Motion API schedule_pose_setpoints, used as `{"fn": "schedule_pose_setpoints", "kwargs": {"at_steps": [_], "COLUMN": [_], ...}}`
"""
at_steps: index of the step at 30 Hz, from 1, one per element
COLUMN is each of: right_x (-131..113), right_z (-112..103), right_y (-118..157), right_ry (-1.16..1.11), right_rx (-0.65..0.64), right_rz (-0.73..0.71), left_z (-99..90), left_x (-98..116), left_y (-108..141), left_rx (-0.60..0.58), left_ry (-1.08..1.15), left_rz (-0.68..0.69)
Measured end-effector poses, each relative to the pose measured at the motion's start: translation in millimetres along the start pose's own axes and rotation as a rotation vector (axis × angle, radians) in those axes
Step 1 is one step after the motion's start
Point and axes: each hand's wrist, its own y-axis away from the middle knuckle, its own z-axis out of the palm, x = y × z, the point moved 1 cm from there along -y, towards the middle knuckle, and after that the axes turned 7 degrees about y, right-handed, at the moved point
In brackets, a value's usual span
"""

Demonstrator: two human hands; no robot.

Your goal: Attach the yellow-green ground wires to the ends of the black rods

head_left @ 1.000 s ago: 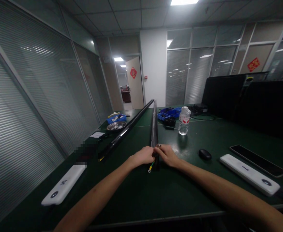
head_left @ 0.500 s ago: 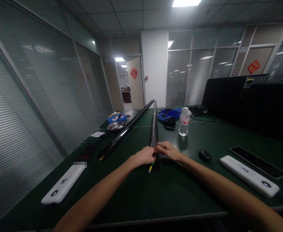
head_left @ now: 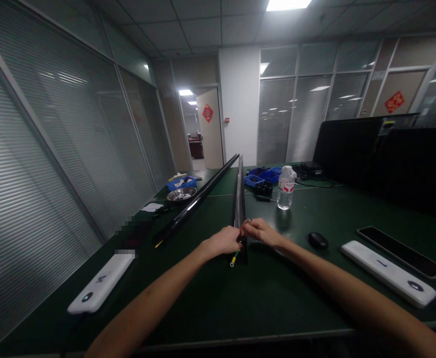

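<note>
A long dark rail (head_left: 240,191) with a greyish inner face runs away from me across the green table (head_left: 218,303). At its near end, my left hand (head_left: 223,241) is closed, its fingertips against the rail. My right hand (head_left: 260,231), a ring on one finger, pinches at the rail's edge just beside the left fingertips. Whatever lies between the fingers is hidden. Below the left fingers hangs a yellow-green wire (head_left: 234,259) with a ring terminal on its end. Left of my hands lies a second long black rail (head_left: 197,201), with a yellow tip at its near end.
A water bottle (head_left: 285,188), a black mouse (head_left: 318,240), a white device (head_left: 387,273) and a phone (head_left: 402,252) are on the right. Another white device (head_left: 102,283), a metal bowl (head_left: 181,194) and a blue basket (head_left: 182,183) stand left. Blue trays (head_left: 272,174) and monitors (head_left: 352,154) are farther back.
The whole view has shifted slightly, with things appearing a little farther right. Both hands keep the same hold at the rail's near end.
</note>
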Motion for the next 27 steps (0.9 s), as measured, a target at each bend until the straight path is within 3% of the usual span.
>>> {"fn": "schedule_pose_setpoints", "kwargs": {"at_steps": [4,10,17,19,24,27], "right_x": [4.0,-7.9,-12.3,-12.3,-15.7,-17.5], "right_z": [0.0,12.5,30.4,28.6,15.1,9.7], "right_y": [-1.7,5.3,10.5,10.5,8.8,6.7], "right_ry": [-0.027,0.313,0.467,0.473,0.369,0.329], "right_rx": [0.012,0.223,0.352,0.341,0.151,0.101], "right_rz": [0.049,-0.022,-0.057,-0.076,-0.195,-0.228], "left_z": [-1.0,2.2,0.5,0.2,0.8,2.0], "left_x": [1.5,-3.4,-3.0,-2.6,-3.3,-5.1], "left_y": [1.1,-3.5,-1.7,-0.9,-1.6,-3.1], "left_rx": [0.013,0.015,0.009,0.01,0.03,0.023], "left_ry": [-0.015,-0.043,0.003,0.008,-0.013,-0.005], "left_rz": [0.018,0.003,-0.01,-0.011,0.041,0.051]}}
